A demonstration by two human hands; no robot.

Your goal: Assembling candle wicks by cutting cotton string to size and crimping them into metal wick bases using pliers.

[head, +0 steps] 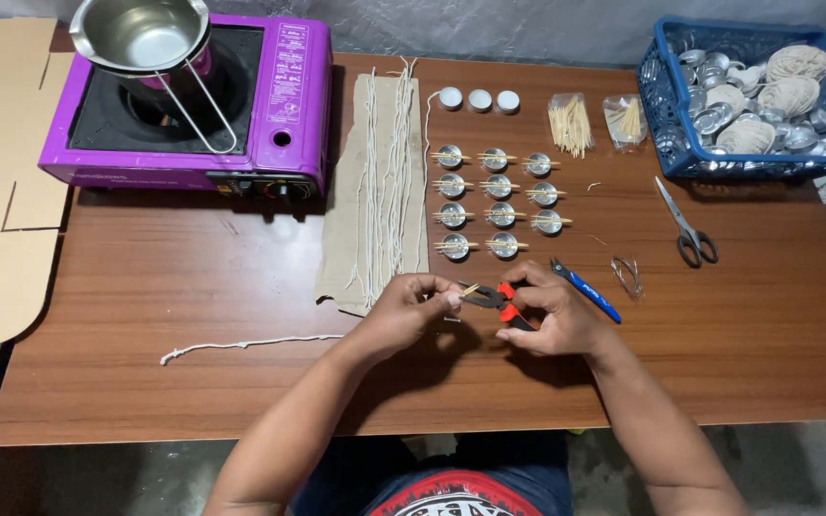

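Note:
My right hand (pixel 549 311) grips small pliers with red-and-black handles (pixel 494 298) above the wooden table (pixel 193 315). My left hand (pixel 411 304) pinches a small piece at the pliers' jaws; what it is I cannot tell. Just beyond my hands stand rows of small metal cups (pixel 497 186), each with a wick held by sticks across the rim. Long white waxed wicks (pixel 384 182) lie on a strip of cardboard to the left of the cups.
A purple portable gas stove (pixel 279 105) carries a steel pot (pixel 145 38) at the back left. A blue basket (pixel 666 124) of metal cups and string balls sits back right. Scissors (pixel 685 225), blue-handled cutters (pixel 587 290), toothpick bags (pixel 571 122) and a loose wick (pixel 241 346) lie around.

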